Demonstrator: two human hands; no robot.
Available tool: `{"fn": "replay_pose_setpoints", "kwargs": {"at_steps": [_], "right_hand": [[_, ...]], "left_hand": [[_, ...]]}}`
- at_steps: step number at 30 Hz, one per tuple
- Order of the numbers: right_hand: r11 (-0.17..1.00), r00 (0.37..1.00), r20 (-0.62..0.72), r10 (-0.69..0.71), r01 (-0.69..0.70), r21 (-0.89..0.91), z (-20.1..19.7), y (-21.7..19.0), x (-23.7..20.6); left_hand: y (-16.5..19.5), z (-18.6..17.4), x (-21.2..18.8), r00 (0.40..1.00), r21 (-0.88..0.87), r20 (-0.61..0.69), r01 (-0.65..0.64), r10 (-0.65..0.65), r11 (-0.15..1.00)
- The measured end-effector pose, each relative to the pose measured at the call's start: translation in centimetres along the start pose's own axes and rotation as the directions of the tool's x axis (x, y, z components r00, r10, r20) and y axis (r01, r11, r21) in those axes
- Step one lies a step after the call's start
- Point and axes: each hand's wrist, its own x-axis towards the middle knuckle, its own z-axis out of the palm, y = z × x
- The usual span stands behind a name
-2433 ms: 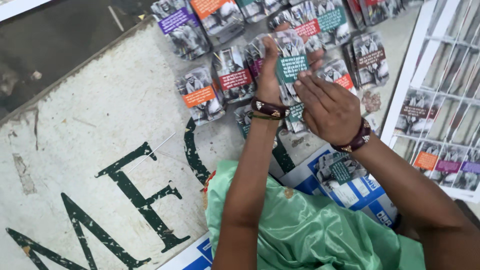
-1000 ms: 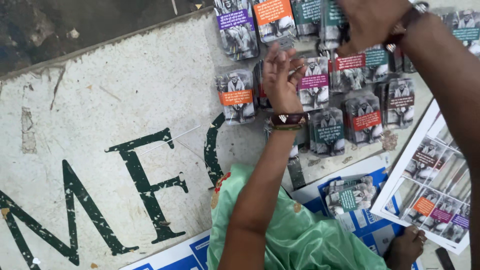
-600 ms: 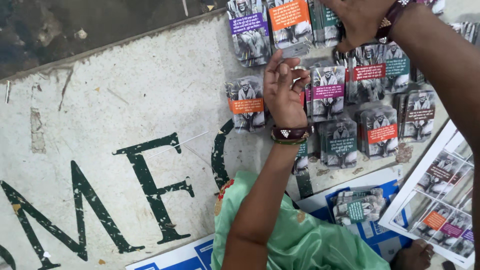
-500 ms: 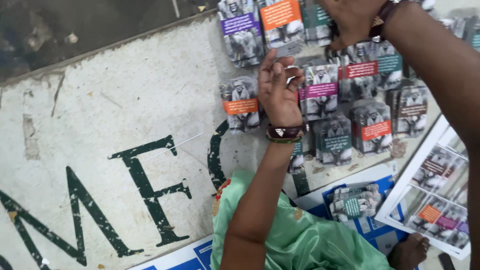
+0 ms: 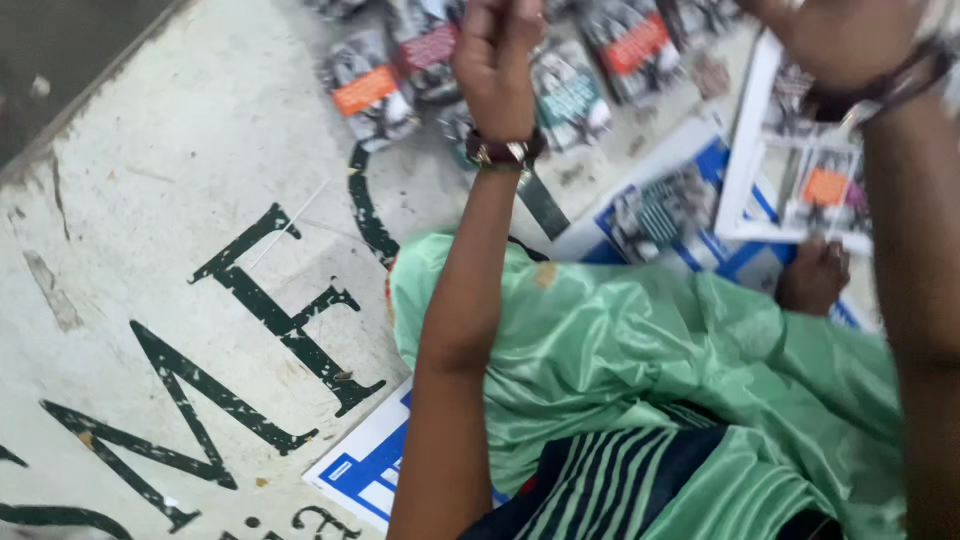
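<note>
Left hand (image 5: pixel 497 55) fingers curled, seemingly pinching something unclear, above the packets (image 5: pixel 570 95); right hand (image 5: pixel 840 35) unclear.

Small grey picture packets with orange (image 5: pixel 366 90), pink (image 5: pixel 428 45) and teal labels (image 5: pixel 570 98) lie along the frame's top; a white-and-blue flat package (image 5: pixel 672 215) sits right of centre; a white painted sign with dark letters (image 5: pixel 180 300) fills the left.
</note>
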Motion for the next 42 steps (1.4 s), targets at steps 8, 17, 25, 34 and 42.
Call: {"fn": "replay_pose_setpoints", "kwargs": {"at_steps": [8, 17, 25, 34, 42], "right_hand": [[0.540, 0.457, 0.516, 0.724, -0.842, -0.012, 12.3, -2.3, -19.9], [0.309, 0.390, 0.062, 0.919, -0.807, 0.504, 18.8, -6.3, -19.4], [0.129, 0.354, 0.190, 0.916, -0.706, 0.697, 16.8, -7.3, -18.8], [0.341, 0.651, -0.020, 0.759, -0.372, 0.863, 16.3, -6.3, -19.2], [0.716, 0.832, -0.317, 0.455, -0.130, 0.686, 12.6, -5.1, -18.4]], "left_hand": [[-3.4, 4.9, -13.9, 0.609, 0.847, 0.531, -0.352, -0.589, 0.399], [-5.4, 7.4, -16.5, 0.610, 0.922, 0.345, -0.363, -0.713, 0.135], [-4.7, 8.5, -15.9, 0.583, 0.972, 0.191, -0.222, -0.790, 0.071], [-4.2, 5.4, -17.6, 0.761, 0.775, 0.370, 0.063, -0.533, 0.628], [-3.2, 7.3, -17.7, 0.822, 0.566, 0.526, -0.149, -0.217, 0.811]]}}
